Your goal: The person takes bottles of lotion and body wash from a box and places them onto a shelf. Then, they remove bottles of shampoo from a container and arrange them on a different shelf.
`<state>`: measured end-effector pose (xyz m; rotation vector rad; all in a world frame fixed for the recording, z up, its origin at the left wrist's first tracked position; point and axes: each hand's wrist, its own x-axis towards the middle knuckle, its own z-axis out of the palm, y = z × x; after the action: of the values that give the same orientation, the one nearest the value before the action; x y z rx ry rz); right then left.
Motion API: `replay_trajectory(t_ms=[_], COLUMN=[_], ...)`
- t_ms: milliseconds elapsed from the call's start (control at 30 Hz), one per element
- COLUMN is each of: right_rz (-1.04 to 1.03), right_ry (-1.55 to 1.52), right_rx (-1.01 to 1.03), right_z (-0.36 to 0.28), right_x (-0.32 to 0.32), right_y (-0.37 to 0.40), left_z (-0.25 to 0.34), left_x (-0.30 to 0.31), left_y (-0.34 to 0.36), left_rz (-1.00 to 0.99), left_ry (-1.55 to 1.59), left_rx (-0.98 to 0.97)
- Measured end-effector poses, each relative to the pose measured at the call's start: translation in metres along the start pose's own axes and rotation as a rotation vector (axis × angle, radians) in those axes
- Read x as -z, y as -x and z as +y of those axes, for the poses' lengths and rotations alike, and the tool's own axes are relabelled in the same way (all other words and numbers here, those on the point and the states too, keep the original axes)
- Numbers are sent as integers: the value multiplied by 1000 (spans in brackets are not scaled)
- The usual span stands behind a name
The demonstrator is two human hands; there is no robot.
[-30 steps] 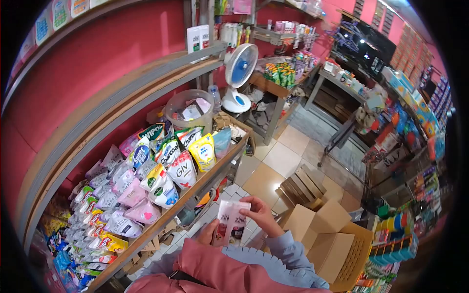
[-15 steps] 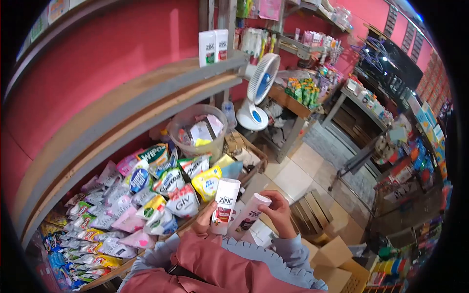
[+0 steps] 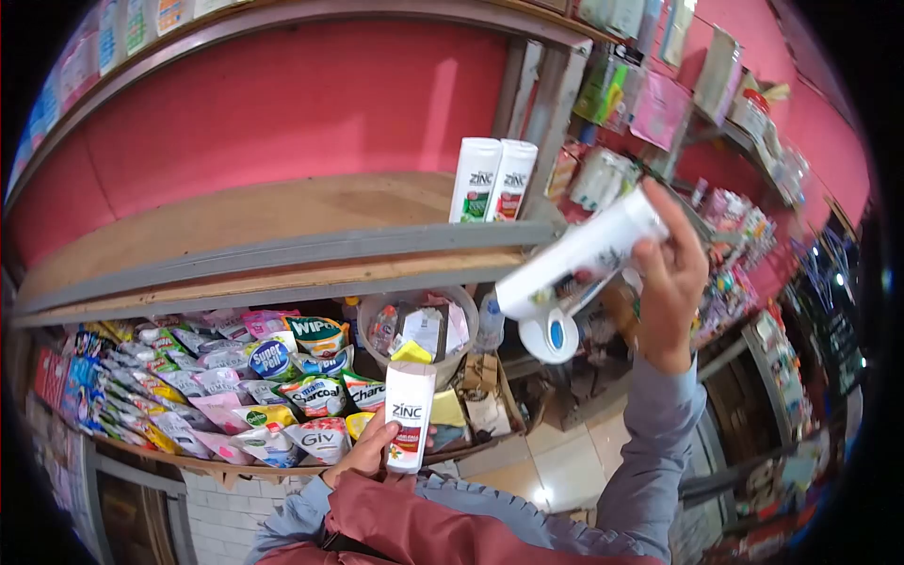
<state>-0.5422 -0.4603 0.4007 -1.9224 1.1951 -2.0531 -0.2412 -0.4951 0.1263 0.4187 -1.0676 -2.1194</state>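
My left hand [image 3: 365, 450] is closed round a white ZINC shampoo bottle with a red label [image 3: 408, 414], upright low in front of my body. Higher and to the right, my right hand [image 3: 673, 278] grips a second white shampoo bottle [image 3: 574, 254] by its cap end. That bottle is tilted, its other end pointing down-left, and its print is blurred by motion. Two more ZINC bottles stand side by side at the right end of the wooden shelf [image 3: 282, 202]: one with a green label [image 3: 476, 184], one with a red label [image 3: 511, 184].
Below the shelf lie several rows of detergent and soap pouches [image 3: 221, 381]. A clear plastic tub [image 3: 461, 315] with papers stands beside them. A fan base [image 3: 548, 337] is partly hidden behind the right-hand bottle. Hanging goods [image 3: 612, 89] fill the right wall.
My right hand has lifted its bottle up and right, from beside the other bottle to shelf height, and tilted it. My left hand still holds its bottle low. The view has turned left.
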Motion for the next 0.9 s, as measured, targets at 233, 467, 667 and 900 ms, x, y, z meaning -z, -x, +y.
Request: replay_trajectory(t_ms=[233,467,667,900], right_rz=[-134,-139,-272,-523], right_ry=[-166,-127,152,271], right_rx=[235,542,476,197], right_z=[28,83,126,172], right_x=[-42,-97,-111,-106], right_y=[-121,-195,-206,-207], left_z=[-47,-60,-57,-89], left_x=[-3,-24,-42,-9], left_y=[13,18,28,43], left_rz=[178,338,437,565], left_ry=[18,42,11,88], left_rx=[-120,-178,-272,-340])
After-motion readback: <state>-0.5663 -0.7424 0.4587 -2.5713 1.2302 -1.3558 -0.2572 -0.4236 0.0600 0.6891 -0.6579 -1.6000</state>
